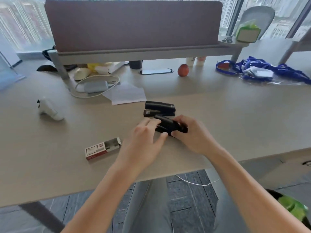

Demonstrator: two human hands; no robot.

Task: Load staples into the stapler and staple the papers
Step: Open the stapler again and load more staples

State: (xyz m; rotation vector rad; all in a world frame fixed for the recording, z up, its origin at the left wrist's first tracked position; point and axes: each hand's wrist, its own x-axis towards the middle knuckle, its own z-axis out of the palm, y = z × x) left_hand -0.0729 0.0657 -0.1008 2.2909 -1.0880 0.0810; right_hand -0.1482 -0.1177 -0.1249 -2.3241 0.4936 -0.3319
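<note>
- Pale bench (218, 115) in a windowed office, brown divider panel (133, 24) along the far edge.
- Held just above the bench, midway between near and far edges: black stapler (168, 126), gripped from both ends.
- Left hand (146, 137): fingers curled over the stapler's left end, thumb under its near side.
- Right hand (191, 133): wrapped round the stapler's right end, fingers pinching the top.
- Cannot tell whether the stapler's top is hinged up or closed; magazine hidden, no strip of staples visible in either hand.
- Staple box (102, 147) lying toward the near-left, end flap open, contents dark and unclear.
- Second black stapler (159, 109) resting just beyond the hands, untouched.
- Papers (126, 94) further back toward the far edge, loose, slightly fanned, well apart from the held stapler.
- Judged progress: early. Box opened and stapler in hand; loading seemingly underway or about to begin.
- Left to do: seat staples, close the stapler, bring papers over, staple them.
</note>
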